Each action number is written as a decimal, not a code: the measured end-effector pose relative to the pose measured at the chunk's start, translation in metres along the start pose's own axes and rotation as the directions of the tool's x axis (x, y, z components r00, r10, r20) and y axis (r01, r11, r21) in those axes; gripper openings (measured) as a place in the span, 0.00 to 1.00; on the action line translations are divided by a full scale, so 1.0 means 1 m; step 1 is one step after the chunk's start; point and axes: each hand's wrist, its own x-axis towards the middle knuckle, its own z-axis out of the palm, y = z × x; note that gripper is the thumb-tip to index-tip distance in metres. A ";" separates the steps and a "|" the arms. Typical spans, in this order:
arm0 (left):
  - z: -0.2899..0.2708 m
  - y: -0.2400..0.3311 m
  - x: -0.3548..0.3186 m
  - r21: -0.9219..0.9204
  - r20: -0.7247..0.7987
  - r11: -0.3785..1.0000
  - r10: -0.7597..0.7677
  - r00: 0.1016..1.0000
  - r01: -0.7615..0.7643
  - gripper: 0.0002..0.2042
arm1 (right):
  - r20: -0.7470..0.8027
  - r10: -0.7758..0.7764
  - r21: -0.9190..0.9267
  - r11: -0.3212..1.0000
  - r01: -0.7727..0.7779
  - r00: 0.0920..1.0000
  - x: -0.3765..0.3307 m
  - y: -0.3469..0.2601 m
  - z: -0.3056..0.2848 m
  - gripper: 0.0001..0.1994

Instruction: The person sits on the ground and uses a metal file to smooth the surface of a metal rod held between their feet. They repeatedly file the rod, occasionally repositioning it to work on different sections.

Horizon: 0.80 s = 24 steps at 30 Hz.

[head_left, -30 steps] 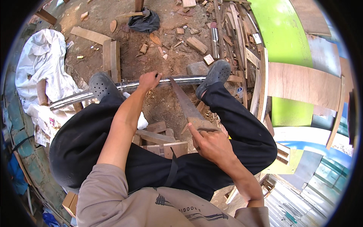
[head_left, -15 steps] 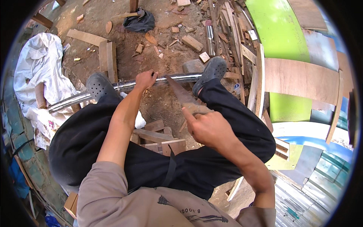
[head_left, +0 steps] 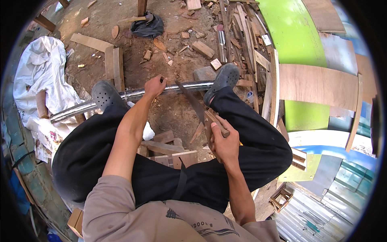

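Note:
A long narrow strip [head_left: 75, 110], dark with a whitish, silvery face, lies crosswise near the ground between my feet. My left hand [head_left: 154, 86] is closed on its middle part. My right hand [head_left: 225, 142] grips the wooden handle [head_left: 217, 125] of a handsaw. Its tapering brown blade [head_left: 191, 99] points up and left, with the tip at the strip just right of my left hand. Whether the teeth touch the strip I cannot tell. Grey clogs, a left one [head_left: 107, 96] and a right one [head_left: 224, 80], are at the strip on either side.
Wood offcuts [head_left: 164, 147] lie between my legs. Beyond the strip are a hammer [head_left: 135, 18] on a black plastic bag [head_left: 147, 28] and scattered blocks. White cloth [head_left: 42, 72] lies at left. Long boards [head_left: 275, 88] and a green panel [head_left: 296, 34] are on the right.
My right hand has drawn back toward me and turned, bringing the saw's handle into sight and its blade more upright. My left hand stays on the strip.

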 end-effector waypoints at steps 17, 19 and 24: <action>0.004 0.023 0.034 0.053 0.277 0.974 0.199 0.940 -0.221 0.18 | 0.029 -0.095 -0.008 0.995 0.095 0.995 -0.002 0.038 -0.033 0.20; 0.003 0.025 0.031 0.042 0.261 0.977 0.193 0.946 -0.211 0.17 | 0.061 -0.004 0.071 0.997 0.000 0.998 -0.006 0.036 -0.026 0.20; 0.009 0.020 0.021 -0.014 0.139 0.974 0.224 0.965 -0.225 0.17 | 0.112 0.191 0.336 0.916 -0.218 0.975 -0.005 0.019 -0.004 0.22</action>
